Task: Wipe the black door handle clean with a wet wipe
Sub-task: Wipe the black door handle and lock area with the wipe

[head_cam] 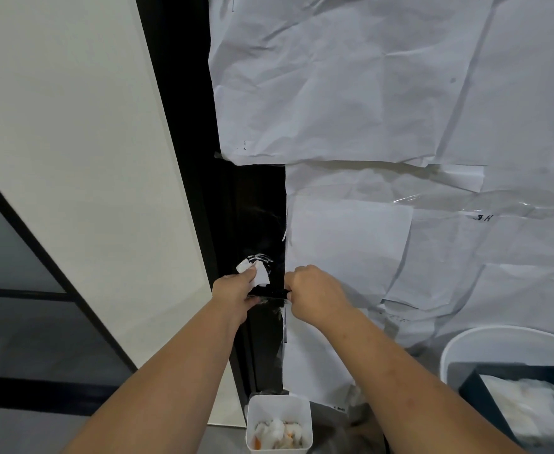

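Observation:
The black door handle [270, 292] juts out horizontally from a black door [256, 211] just below the frame's middle. My left hand [234, 294] is closed around a white wet wipe [256, 272] and presses it against the handle's left end and the round base above it. White smears show on the black surface around that base. My right hand [315, 294] grips the handle's right end with its fingers curled around it.
White paper sheets [384, 93] taped over the door cover everything right of the handle. A small white bin [279, 424] with used wipes stands on the floor below. A white round tub [511, 342] holding a dark box of fresh wipes [528, 411] sits at lower right. White wall at left.

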Demonstrator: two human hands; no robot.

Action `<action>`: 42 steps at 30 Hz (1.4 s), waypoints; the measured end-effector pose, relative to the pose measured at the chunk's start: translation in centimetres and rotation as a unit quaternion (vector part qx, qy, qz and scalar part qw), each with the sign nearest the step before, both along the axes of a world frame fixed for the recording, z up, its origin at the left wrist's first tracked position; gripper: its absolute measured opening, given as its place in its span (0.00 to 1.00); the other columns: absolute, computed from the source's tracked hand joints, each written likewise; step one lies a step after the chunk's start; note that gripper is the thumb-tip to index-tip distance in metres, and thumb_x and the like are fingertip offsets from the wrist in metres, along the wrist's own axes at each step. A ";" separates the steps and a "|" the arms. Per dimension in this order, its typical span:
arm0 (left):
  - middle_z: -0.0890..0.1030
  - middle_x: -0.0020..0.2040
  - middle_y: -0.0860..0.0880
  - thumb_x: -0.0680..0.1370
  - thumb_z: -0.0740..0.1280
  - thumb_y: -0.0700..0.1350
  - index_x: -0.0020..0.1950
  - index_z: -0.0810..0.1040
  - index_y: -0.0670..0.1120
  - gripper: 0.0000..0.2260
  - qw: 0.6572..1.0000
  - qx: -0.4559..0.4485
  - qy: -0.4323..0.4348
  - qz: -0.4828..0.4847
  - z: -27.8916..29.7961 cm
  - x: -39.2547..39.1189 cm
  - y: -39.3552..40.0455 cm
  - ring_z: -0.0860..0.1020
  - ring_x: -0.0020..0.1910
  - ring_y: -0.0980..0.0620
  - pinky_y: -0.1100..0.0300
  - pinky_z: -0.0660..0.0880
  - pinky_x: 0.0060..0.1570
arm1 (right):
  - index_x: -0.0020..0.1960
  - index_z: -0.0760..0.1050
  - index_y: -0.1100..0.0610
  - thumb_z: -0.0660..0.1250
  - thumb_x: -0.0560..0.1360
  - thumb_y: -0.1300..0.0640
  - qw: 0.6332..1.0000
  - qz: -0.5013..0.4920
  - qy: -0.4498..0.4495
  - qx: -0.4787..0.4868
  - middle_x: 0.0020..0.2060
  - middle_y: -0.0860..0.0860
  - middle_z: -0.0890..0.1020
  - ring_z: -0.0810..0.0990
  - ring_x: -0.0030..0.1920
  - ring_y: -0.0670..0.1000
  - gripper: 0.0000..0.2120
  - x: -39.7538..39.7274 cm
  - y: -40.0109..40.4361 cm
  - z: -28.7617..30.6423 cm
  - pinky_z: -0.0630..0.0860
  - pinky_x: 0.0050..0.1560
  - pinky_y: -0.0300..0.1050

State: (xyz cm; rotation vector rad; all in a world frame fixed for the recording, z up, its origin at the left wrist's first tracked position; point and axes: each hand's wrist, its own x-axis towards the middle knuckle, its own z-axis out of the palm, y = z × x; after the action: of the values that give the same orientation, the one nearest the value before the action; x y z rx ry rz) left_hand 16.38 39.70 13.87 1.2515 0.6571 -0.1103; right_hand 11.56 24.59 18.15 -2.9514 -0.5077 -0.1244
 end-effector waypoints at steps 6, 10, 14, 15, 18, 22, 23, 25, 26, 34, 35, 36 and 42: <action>0.76 0.39 0.45 0.74 0.73 0.45 0.39 0.74 0.40 0.12 0.987 0.151 -0.043 -0.021 -0.3 0.5 -0.2 0.78 0.40 0.46 0.52 0.82 0.39 | 0.50 0.75 0.59 0.63 0.75 0.62 1.000 -0.005 0.006 -0.002 0.45 0.55 0.78 0.75 0.48 0.56 0.05 0.2 0.1 0.0 0.67 0.37 0.47; 0.70 0.25 0.48 0.77 0.67 0.48 0.30 0.72 0.42 0.17 0.872 0.471 -0.092 -0.096 0.1 0.8 0.0 0.71 0.25 0.50 0.61 0.70 0.27 | 0.50 0.75 0.59 0.63 0.74 0.62 1.000 -0.007 0.005 -0.008 0.45 0.55 0.78 0.75 0.49 0.56 0.06 0.4 0.2 0.0 0.66 0.37 0.46; 0.77 0.33 0.46 0.76 0.67 0.47 0.43 0.80 0.40 0.11 0.815 0.557 -0.039 -0.157 1.6 0.6 -0.9 0.75 0.31 0.49 0.59 0.71 0.31 | 0.48 0.74 0.59 0.64 0.74 0.62 1.000 -0.004 0.001 -0.019 0.42 0.54 0.75 0.74 0.48 0.55 0.04 0.4 0.4 0.0 0.65 0.37 0.46; 0.78 0.35 0.46 0.75 0.68 0.47 0.45 0.80 0.41 0.09 0.806 0.557 -0.009 -0.201 2.3 0.7 -1.2 0.77 0.34 0.49 0.58 0.73 0.34 | 0.48 0.73 0.59 0.64 0.74 0.62 1.000 -0.003 -0.001 -0.022 0.41 0.54 0.74 0.74 0.48 0.55 0.04 0.4 0.4 0.0 0.64 0.37 0.46; 0.79 0.40 0.45 0.77 0.66 0.44 0.48 0.79 0.42 0.06 0.743 0.579 0.055 -0.332 3.7 1.4 -1.7 0.80 0.41 0.46 0.54 0.78 0.41 | 0.48 0.74 0.59 0.64 0.74 0.61 1.000 0.001 -0.005 -0.025 0.41 0.53 0.73 0.73 0.46 0.55 0.04 0.5 0.5 0.1 0.63 0.36 0.46; 0.77 0.37 0.47 0.78 0.66 0.43 0.45 0.78 0.43 0.05 0.693 0.670 0.019 -0.264 3.5 0.8 -2.2 0.77 0.37 0.49 0.56 0.77 0.39 | 0.49 0.74 0.59 0.64 0.74 0.61 0.999 0.002 -0.006 -0.031 0.41 0.53 0.72 0.71 0.44 0.54 0.04 0.4 0.6 0.2 0.63 0.37 0.46; 0.77 0.37 0.47 0.78 0.65 0.43 0.45 0.79 0.43 0.05 0.692 0.676 0.012 -0.255 3.3 0.7 -2.2 0.77 0.36 0.49 0.56 0.76 0.39 | 0.49 0.74 0.59 0.64 0.74 0.61 0.999 0.003 -0.006 -0.033 0.41 0.54 0.72 0.72 0.45 0.54 0.04 0.4 0.6 0.1 0.63 0.37 0.46; 0.76 0.36 0.47 0.79 0.63 0.45 0.46 0.80 0.43 0.08 0.709 0.660 0.015 -0.247 3.2 0.7 -2.2 0.77 0.36 0.49 0.57 0.76 0.39 | 0.49 0.74 0.59 0.64 0.74 0.61 0.999 0.003 -0.005 -0.031 0.40 0.53 0.71 0.73 0.46 0.54 0.04 0.3 0.5 0.1 0.64 0.37 0.46; 0.75 0.35 0.48 0.80 0.62 0.46 0.46 0.79 0.43 0.09 0.726 0.646 0.015 -0.235 3.1 0.6 -2.1 0.76 0.36 0.50 0.58 0.75 0.38 | 0.49 0.74 0.59 0.64 0.74 0.61 1.000 0.003 -0.006 -0.029 0.40 0.53 0.71 0.72 0.45 0.54 0.04 0.3 0.5 0.0 0.64 0.37 0.46; 0.73 0.27 0.47 0.75 0.68 0.50 0.31 0.74 0.43 0.16 0.883 0.443 -0.084 -0.133 0.1 0.6 -0.4 0.75 0.28 0.48 0.55 0.76 0.29 | 0.52 0.75 0.58 0.64 0.74 0.61 1.000 -0.001 -0.008 -0.022 0.46 0.55 0.77 0.74 0.49 0.55 0.07 -0.1 0.2 0.0 0.64 0.38 0.46; 0.73 0.27 0.46 0.75 0.69 0.49 0.30 0.73 0.42 0.17 0.918 0.370 -0.087 -0.114 -0.1 0.6 -0.3 0.76 0.28 0.47 0.52 0.80 0.33 | 0.52 0.75 0.58 0.64 0.74 0.61 1.000 -0.002 -0.007 -0.020 0.46 0.55 0.77 0.74 0.49 0.55 0.07 -0.2 0.2 0.0 0.65 0.38 0.46; 0.75 0.31 0.45 0.75 0.70 0.48 0.32 0.74 0.41 0.16 0.949 0.291 -0.081 -0.093 -0.3 0.5 -0.3 0.77 0.31 0.47 0.51 0.82 0.35 | 0.51 0.75 0.58 0.64 0.74 0.61 1.000 -0.001 -0.008 -0.018 0.46 0.55 0.77 0.74 0.49 0.55 0.07 -0.2 0.1 0.0 0.65 0.38 0.46; 0.81 0.51 0.40 0.76 0.72 0.46 0.53 0.77 0.39 0.12 0.998 -0.024 0.009 -0.050 -0.3 0.2 0.0 0.82 0.50 0.42 0.49 0.82 0.47 | 0.51 0.75 0.58 0.64 0.74 0.61 1.000 0.000 -0.008 -0.015 0.40 0.52 0.72 0.72 0.47 0.54 0.06 -0.5 0.0 0.1 0.65 0.37 0.46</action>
State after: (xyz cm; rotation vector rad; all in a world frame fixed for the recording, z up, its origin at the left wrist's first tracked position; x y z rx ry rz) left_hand 16.59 39.69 13.59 1.2378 0.6032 -0.2190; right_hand 11.02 24.62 18.22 -2.9822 -0.5171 -0.1414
